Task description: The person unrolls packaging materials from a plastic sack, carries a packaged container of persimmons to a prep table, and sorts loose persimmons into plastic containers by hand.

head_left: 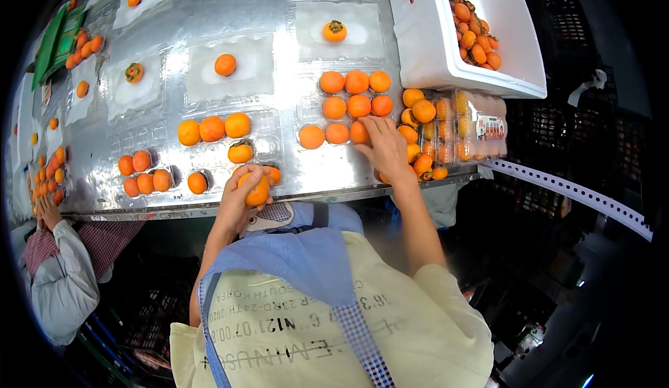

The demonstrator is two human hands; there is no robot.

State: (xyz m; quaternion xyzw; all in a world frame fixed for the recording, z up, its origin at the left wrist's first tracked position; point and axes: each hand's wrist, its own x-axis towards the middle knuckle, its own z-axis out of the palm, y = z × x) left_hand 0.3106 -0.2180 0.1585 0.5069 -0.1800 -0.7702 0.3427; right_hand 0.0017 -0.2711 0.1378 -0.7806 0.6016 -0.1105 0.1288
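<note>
Orange persimmon (257, 191) sits gripped in left hand (240, 198), by the near edge of the metal table (279, 152). Right hand (385, 150) touches another fruit (359, 132), right end of the nearest row of three in clear plastic tray (307, 102); cannot tell if fingers close on it. White box (432, 43), farther right, holds more fruit

White box (512, 50): one. Orange fruits (359, 106) in three-by-three block: nine. Cluster of fruits (145, 182) at far-left tray edge: five. Co-worker (66, 283): one. Boxed fruit (477, 40): too piled to count.
</note>
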